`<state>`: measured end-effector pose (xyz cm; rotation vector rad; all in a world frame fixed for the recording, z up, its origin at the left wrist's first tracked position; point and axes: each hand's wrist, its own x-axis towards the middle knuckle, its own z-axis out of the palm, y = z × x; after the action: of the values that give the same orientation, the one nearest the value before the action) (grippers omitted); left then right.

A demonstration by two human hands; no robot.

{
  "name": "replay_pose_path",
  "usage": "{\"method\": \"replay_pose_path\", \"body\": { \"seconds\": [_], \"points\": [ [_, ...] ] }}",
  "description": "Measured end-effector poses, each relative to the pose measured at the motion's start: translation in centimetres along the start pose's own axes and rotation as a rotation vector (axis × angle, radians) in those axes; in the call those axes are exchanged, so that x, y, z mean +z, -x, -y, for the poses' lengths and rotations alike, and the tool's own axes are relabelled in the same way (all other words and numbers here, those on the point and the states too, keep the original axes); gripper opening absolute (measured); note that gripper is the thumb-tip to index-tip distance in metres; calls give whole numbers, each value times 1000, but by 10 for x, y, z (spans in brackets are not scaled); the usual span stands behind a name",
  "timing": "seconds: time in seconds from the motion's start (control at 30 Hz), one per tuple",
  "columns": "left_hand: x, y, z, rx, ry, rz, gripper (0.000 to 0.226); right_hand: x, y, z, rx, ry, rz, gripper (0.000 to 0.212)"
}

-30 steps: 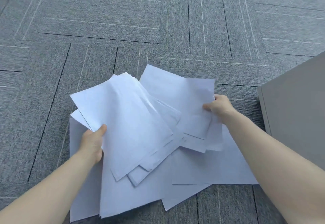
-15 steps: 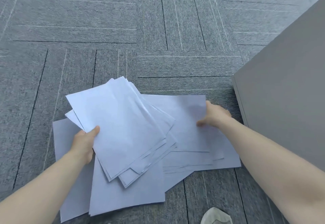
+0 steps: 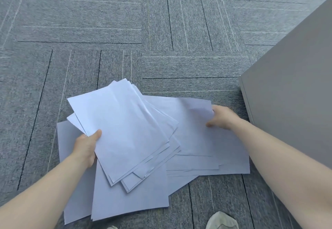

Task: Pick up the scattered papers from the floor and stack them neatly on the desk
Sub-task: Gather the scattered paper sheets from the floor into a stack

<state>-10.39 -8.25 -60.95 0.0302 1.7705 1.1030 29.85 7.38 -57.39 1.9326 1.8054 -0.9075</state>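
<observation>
My left hand (image 3: 87, 146) grips a fanned bundle of white papers (image 3: 124, 128) by its near left edge, held tilted above the floor. More white sheets (image 3: 129, 196) lie overlapping on the grey carpet beneath and to the right. My right hand (image 3: 221, 118) pinches the far right corner of a loose sheet (image 3: 194, 126) that lies on the floor pile, its corner slightly curled up. The desk top is not in view.
A grey cabinet or desk side (image 3: 291, 95) stands at the right, close to my right hand. The toe of a light shoe (image 3: 221, 220) shows at the bottom edge. Grey carpet tiles (image 3: 125, 22) stretch beyond the papers.
The view has shifted so the grey cabinet looms larger at right. My right hand lowered the sheet it held onto the floor pile and slid right to its corner. The left bundle stays held.
</observation>
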Motion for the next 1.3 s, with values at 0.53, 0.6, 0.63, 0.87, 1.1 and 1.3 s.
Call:
{"method": "replay_pose_path", "body": {
  "seconds": [0.53,0.6,0.63,0.87,1.1,1.3],
  "points": [
    [-11,-11,-1,2,37,-201,23,-68,-16,19,-11,-673,-419,16],
    [-10,-11,-1,-6,28,-202,22,-75,-15,28,-26,-765,-493,16],
    [-9,-11,-1,-8,23,-197,20,-78,-14,33,-35,-797,-520,16],
    [-2,-13,1,-13,2,-163,18,-96,2,65,-116,-1150,-717,16],
    [4,-11,1,-25,40,-134,24,-99,-6,78,-46,-1561,-731,22],
    [17,-2,-6,1,88,-55,21,-33,-2,113,17,-1621,-413,27]
  ]
}}
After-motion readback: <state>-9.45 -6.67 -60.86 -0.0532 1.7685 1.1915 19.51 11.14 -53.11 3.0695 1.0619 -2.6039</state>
